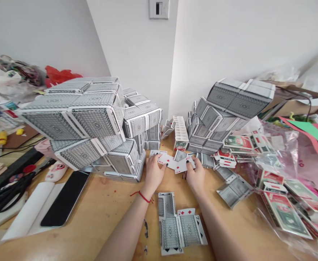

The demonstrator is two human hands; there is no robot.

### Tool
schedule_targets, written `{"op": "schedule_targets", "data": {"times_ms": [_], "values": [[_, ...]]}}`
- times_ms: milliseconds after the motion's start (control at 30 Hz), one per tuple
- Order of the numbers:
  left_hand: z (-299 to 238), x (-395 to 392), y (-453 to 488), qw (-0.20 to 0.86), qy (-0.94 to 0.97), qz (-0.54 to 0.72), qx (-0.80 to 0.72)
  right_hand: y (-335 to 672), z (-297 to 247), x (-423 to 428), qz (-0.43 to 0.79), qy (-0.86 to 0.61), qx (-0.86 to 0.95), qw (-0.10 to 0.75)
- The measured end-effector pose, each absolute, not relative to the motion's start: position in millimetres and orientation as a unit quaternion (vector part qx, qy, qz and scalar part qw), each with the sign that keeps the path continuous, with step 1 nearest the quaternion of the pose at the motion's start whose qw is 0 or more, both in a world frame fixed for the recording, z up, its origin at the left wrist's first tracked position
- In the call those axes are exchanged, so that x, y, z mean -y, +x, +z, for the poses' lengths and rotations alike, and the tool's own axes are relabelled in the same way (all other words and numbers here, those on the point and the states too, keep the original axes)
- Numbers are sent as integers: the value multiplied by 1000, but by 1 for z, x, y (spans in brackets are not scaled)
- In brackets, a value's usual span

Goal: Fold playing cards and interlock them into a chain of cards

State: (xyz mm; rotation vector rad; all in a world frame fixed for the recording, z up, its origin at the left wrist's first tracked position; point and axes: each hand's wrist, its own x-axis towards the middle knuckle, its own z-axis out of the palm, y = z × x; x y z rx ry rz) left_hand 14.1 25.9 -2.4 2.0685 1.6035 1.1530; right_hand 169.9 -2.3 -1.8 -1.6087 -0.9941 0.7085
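The one camera rides on the person's head, looking forward and down over the bench from close above. The left hand and right hand sit near mid-frame, with the white wall beyond them.

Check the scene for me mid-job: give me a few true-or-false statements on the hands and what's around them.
The left hand wears a red string bracelet: true.
The right hand and the left hand both touch playing cards: true.
The right hand grips scissors: false; the black-handled scissors lie far left, and no hand touches them.
Grey-backed card structures stand only right of the hands: false; large grey-backed card structures also stand to the left.
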Motion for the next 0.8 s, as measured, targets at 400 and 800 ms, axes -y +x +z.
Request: {"op": "schedule_targets", "data": {"times_ms": [400,800], "values": [[10,-22,16,182,772,365,-488,162,4,2,432,-564,455,537],[8,-21,18,239,803,399,-372,165,-2,-6,548,-495,356,572]]}}
